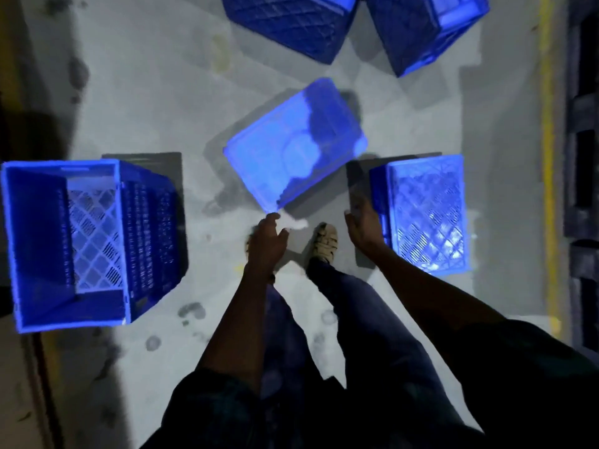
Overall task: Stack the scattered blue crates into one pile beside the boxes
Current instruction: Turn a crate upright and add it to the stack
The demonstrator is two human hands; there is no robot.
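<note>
Around the open hands (319, 234), five scattered blue crates (296, 145).

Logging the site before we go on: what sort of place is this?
Probably a warehouse or loading area: bare grey concrete floor, a painted yellow floor line, dark pallet-like slats at the right edge, and blue lattice plastic crates scattered about.

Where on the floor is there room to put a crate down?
Bare grey concrete floor lies open between the big open blue plastic crate on the left and the overturned blue crate in the middle. It is crowded ahead, between that crate, the lattice crate on the right and the two top crates.
</note>
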